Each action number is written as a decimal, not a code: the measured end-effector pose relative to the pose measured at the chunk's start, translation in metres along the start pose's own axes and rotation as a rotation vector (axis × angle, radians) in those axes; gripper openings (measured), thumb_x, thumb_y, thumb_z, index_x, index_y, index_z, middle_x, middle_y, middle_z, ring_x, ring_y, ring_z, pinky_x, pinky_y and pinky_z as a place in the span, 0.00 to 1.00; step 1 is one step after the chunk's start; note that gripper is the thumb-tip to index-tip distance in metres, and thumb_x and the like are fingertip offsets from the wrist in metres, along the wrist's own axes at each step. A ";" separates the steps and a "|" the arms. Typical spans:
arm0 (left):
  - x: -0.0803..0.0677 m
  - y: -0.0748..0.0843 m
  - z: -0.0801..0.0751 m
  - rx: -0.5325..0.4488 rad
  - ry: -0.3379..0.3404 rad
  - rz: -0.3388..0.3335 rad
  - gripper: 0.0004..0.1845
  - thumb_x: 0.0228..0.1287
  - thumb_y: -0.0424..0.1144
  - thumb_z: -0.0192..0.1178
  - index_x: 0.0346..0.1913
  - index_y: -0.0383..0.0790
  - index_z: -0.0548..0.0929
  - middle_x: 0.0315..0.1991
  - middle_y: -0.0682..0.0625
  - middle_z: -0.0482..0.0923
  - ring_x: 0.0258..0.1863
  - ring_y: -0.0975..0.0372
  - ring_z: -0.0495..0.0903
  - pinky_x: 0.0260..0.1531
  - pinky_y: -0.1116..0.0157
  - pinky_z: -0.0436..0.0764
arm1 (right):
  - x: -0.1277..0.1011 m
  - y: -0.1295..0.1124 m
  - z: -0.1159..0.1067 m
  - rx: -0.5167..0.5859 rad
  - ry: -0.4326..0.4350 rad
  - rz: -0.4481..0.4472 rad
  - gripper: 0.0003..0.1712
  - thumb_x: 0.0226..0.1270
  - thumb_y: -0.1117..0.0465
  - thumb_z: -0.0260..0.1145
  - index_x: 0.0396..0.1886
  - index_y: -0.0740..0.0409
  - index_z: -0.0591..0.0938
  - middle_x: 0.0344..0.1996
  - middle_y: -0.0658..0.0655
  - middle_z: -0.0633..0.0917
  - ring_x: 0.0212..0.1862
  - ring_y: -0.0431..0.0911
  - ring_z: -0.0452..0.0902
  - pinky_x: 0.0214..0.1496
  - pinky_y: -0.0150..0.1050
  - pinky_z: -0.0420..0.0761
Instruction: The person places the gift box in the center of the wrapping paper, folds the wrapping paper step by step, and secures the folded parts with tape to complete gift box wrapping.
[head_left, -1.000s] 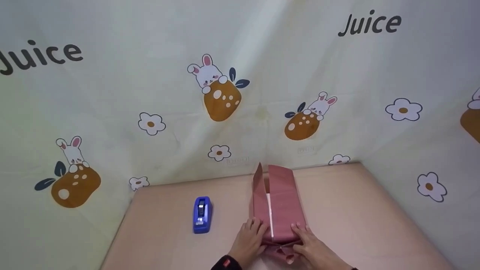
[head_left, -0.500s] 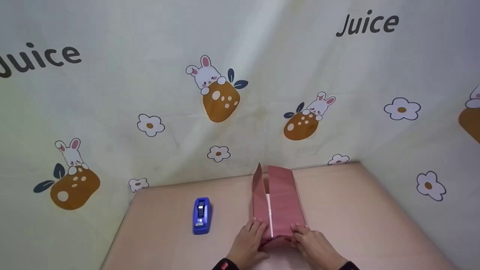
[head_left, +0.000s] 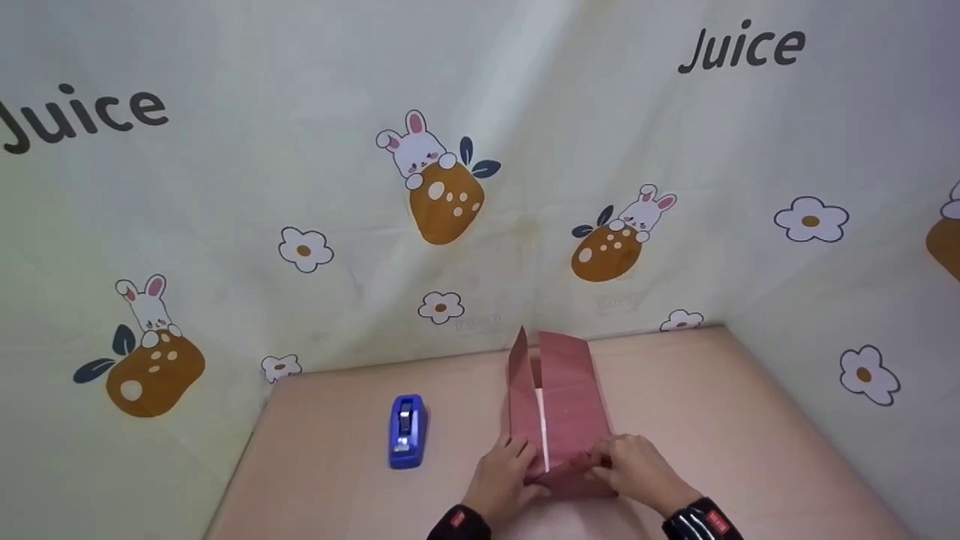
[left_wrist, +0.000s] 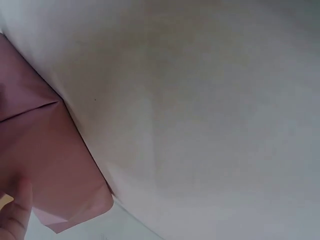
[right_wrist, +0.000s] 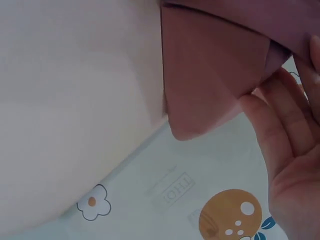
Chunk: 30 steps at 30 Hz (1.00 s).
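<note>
A box-shaped parcel in dusky red wrapping paper lies before me, its two long flaps not meeting along the top. Between them shows a narrow white strip of what is inside. My left hand holds the near left corner, fingers on top and thumb low at the near end. At the near right corner my right hand pinches the paper's edge. Its fingers reach under a folded part of the paper in the right wrist view. The left wrist view shows the creased paper with a fingertip against it.
A blue tape dispenser stands left of the parcel on the beige tabletop. Behind and at both sides hangs a pale printed curtain with rabbits, fruit and flowers. The parcel's far end lies near the table's back edge.
The gathered folds at the parcel's near end have gone from sight, and a smoother panel of paper shows there. My right hand has shifted slightly outward and upward; the left stays at its corner.
</note>
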<state>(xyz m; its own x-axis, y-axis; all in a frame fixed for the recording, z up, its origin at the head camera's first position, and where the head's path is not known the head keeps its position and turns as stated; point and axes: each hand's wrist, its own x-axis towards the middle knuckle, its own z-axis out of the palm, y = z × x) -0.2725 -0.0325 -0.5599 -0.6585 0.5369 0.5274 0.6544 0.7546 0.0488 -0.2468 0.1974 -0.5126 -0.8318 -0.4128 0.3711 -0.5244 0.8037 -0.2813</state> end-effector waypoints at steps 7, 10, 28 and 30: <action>0.002 0.001 -0.001 -0.033 -0.010 -0.036 0.24 0.37 0.61 0.67 0.35 0.50 0.76 0.33 0.59 0.70 0.34 0.66 0.67 0.31 0.71 0.73 | 0.000 0.001 -0.002 0.039 -0.058 -0.079 0.07 0.50 0.53 0.68 0.26 0.44 0.78 0.25 0.40 0.81 0.29 0.33 0.75 0.29 0.30 0.75; 0.003 0.002 -0.002 -0.020 -0.025 -0.041 0.25 0.38 0.61 0.67 0.36 0.50 0.76 0.34 0.59 0.71 0.35 0.65 0.68 0.33 0.69 0.73 | 0.001 0.001 0.001 0.070 -0.052 -0.101 0.05 0.53 0.55 0.67 0.25 0.46 0.77 0.24 0.41 0.82 0.28 0.34 0.76 0.28 0.30 0.75; 0.015 0.007 -0.009 -0.442 -0.052 -0.080 0.13 0.54 0.51 0.60 0.26 0.46 0.75 0.25 0.59 0.71 0.28 0.74 0.65 0.30 0.78 0.67 | 0.010 0.006 0.012 -0.029 0.092 -0.081 0.06 0.54 0.59 0.66 0.22 0.50 0.77 0.18 0.46 0.83 0.20 0.34 0.73 0.19 0.26 0.68; 0.017 0.006 -0.008 -0.531 -0.072 -0.149 0.12 0.56 0.50 0.59 0.26 0.46 0.76 0.24 0.59 0.71 0.27 0.74 0.64 0.29 0.78 0.66 | 0.010 0.007 0.014 -0.021 0.120 -0.027 0.07 0.53 0.56 0.66 0.22 0.50 0.77 0.18 0.46 0.82 0.20 0.34 0.72 0.21 0.28 0.68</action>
<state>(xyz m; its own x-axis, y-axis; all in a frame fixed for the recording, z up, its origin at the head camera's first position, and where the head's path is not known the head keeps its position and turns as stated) -0.2766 -0.0219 -0.5442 -0.7700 0.4770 0.4238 0.6372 0.5409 0.5489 -0.2612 0.1927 -0.5227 -0.7890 -0.3813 0.4817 -0.5412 0.8024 -0.2515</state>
